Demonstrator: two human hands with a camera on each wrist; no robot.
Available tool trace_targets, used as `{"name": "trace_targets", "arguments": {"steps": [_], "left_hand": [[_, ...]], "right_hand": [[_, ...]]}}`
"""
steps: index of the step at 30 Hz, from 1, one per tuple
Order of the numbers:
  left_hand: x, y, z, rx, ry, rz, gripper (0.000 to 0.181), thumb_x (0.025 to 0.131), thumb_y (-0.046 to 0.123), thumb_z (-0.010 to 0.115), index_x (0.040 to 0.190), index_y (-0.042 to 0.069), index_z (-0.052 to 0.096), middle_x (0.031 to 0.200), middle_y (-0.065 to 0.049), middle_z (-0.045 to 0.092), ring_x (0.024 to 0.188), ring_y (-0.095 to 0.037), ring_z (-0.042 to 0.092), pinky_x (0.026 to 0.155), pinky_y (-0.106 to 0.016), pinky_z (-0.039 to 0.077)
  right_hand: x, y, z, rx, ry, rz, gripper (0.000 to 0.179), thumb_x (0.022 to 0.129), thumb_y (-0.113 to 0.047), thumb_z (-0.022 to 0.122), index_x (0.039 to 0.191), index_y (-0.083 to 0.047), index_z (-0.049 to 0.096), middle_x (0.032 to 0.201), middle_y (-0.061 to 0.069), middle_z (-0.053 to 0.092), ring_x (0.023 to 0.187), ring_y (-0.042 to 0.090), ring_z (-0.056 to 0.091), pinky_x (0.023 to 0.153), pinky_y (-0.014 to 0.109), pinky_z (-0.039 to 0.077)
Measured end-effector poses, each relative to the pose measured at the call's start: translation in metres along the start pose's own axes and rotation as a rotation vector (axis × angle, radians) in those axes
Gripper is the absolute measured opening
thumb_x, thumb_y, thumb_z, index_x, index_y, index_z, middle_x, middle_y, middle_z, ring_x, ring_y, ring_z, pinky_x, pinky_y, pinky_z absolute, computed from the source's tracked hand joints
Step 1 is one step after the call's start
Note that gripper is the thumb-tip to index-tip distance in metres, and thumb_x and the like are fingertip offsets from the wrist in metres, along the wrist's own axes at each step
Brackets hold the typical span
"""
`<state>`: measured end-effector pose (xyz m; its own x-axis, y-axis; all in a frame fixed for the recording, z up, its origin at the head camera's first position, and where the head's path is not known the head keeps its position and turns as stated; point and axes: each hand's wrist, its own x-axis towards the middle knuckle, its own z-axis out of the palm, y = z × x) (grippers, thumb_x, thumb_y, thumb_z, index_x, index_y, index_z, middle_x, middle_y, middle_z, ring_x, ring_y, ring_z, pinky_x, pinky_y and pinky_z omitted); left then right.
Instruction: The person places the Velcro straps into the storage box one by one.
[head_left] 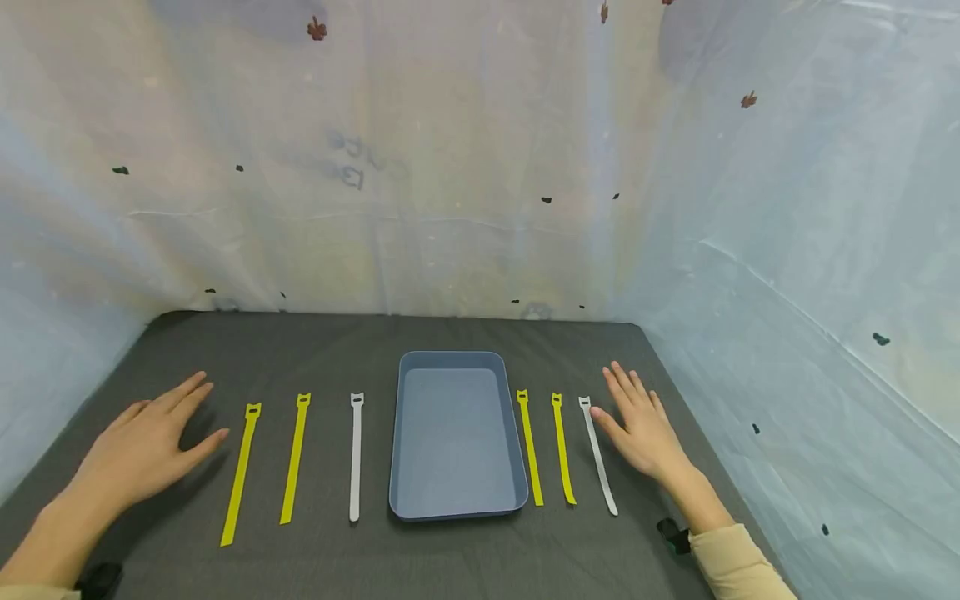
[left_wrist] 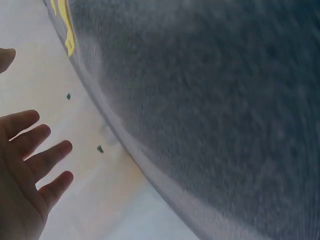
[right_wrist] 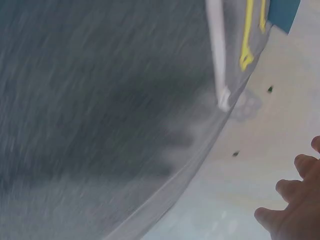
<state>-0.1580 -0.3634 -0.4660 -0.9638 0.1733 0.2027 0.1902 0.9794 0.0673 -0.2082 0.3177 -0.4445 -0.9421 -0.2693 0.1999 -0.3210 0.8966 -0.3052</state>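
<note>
Spread over the dark cloth at the left, my left hand holds nothing. Closest to it lies a yellow cable tie with a slotted head; another yellow tie and a white tie follow toward the middle. My right hand, fingers extended, has its thumb tip right beside the head of a white tie. Two yellow ties, an outer one and an inner one, lie between that white tie and a blue-grey tray. In the wrist views both hands show parted fingers.
The shallow tray stands in the middle between the two rows of ties. Dark grey cloth covers the table. Pale plastic sheeting with small dark marks forms a back wall and a right side wall.
</note>
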Motion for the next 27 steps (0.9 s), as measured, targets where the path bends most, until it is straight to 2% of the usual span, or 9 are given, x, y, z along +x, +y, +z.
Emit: {"name": "trace_targets", "arguments": {"steps": [4,6,10,13,17,22,27], "left_hand": [[0.008,0.004,0.001,-0.027,0.024,0.051,0.079,0.095,0.047,0.073,0.147,-0.009,0.051,0.151,-0.032,0.046,0.123,-0.057,0.054,0.095,-0.072,0.042],[0.011,0.005,0.002,-0.038,0.031,0.051,0.075,0.094,0.041,0.076,0.145,-0.009,0.053,0.146,-0.034,0.050,0.119,-0.057,0.056,0.091,-0.071,0.045],[0.018,0.007,0.004,-0.101,-0.030,0.010,0.070,0.095,0.035,0.076,0.144,-0.008,0.052,0.140,-0.038,0.051,0.116,-0.059,0.056,0.086,-0.072,0.047],[0.025,0.008,0.007,-0.192,-0.079,-0.018,0.065,0.097,0.033,0.073,0.144,-0.007,0.052,0.137,-0.038,0.052,0.115,-0.056,0.057,0.081,-0.068,0.050],[0.031,0.008,0.012,-0.303,-0.098,-0.014,0.058,0.098,0.027,0.073,0.141,-0.008,0.055,0.131,-0.033,0.056,0.108,-0.049,0.061,0.074,-0.059,0.053],[0.034,0.003,0.020,-0.324,-0.098,-0.005,0.052,0.097,0.020,0.074,0.136,-0.009,0.058,0.122,-0.029,0.060,0.100,-0.042,0.062,0.072,-0.054,0.054],[0.038,-0.003,0.024,-0.336,-0.115,0.010,0.048,0.097,0.017,0.073,0.134,-0.010,0.060,0.116,-0.026,0.059,0.096,-0.039,0.062,0.071,-0.051,0.054]], "right_hand": [[-0.004,-0.018,0.004,0.000,-0.013,-0.031,0.076,0.108,-0.048,0.052,0.167,-0.012,0.022,0.174,0.012,0.015,0.159,0.039,0.009,0.121,0.070,0.010],[-0.007,-0.027,0.008,-0.003,-0.017,-0.055,0.076,0.108,-0.048,0.053,0.167,-0.012,0.023,0.174,0.011,0.016,0.159,0.039,0.011,0.121,0.070,0.010],[-0.010,-0.042,0.017,-0.001,-0.037,-0.102,0.077,0.106,-0.049,0.055,0.167,-0.013,0.024,0.174,0.008,0.015,0.159,0.038,0.012,0.122,0.069,0.012],[-0.013,-0.050,0.024,-0.006,-0.057,-0.130,0.078,0.106,-0.051,0.055,0.167,-0.013,0.024,0.175,0.005,0.014,0.159,0.036,0.013,0.122,0.068,0.013],[-0.018,-0.062,0.031,-0.011,-0.078,-0.172,0.079,0.105,-0.053,0.054,0.168,-0.016,0.022,0.175,0.002,0.014,0.159,0.035,0.015,0.122,0.067,0.015],[-0.019,-0.076,0.039,-0.013,-0.112,-0.242,0.081,0.105,-0.057,0.052,0.168,-0.016,0.020,0.174,0.002,0.015,0.158,0.036,0.018,0.122,0.067,0.018],[-0.021,-0.085,0.046,-0.041,-0.200,-0.264,0.086,0.105,-0.063,0.045,0.166,-0.008,0.022,0.174,0.006,0.014,0.160,0.032,0.014,0.124,0.064,0.018]]}}
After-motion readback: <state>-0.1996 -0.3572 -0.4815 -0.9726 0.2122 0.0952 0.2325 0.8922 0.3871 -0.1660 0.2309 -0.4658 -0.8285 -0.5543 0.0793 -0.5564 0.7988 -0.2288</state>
